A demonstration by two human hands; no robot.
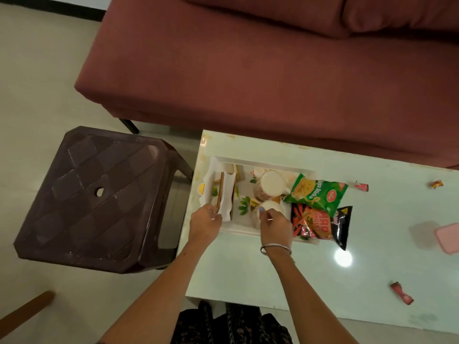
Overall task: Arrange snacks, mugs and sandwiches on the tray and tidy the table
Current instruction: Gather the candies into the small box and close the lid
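- Nearest the camera, two bare forearms reached forward over the near edge of the white table [248,274].
- A red wrapper [401,293] lay on the table well to the right of the arms.
- The left hand [205,220] was curled at the near left corner of the white tray [238,229], its fingertips [213,215] pinched on the white napkin around the sandwich [225,194]; that hand was closed on it.
- The right hand [275,225], a bangle on its wrist, sat over the near mug [270,207] with fingers bent at the rim; whether it actually gripped the mug could not be told.
- Just right of that hand a black and red snack packet [320,225] overhung the tray's right end.
- Farther back on the tray stood a second mug [272,183], and beside it a green snack packet [316,193] lay partly over the tray's rim.
- A pink box [448,238] and small wrappers [361,186] lay well apart on the right of the table.
- A brown plastic stool [94,194] stood left of the table; a maroon sofa [248,70] lay beyond.
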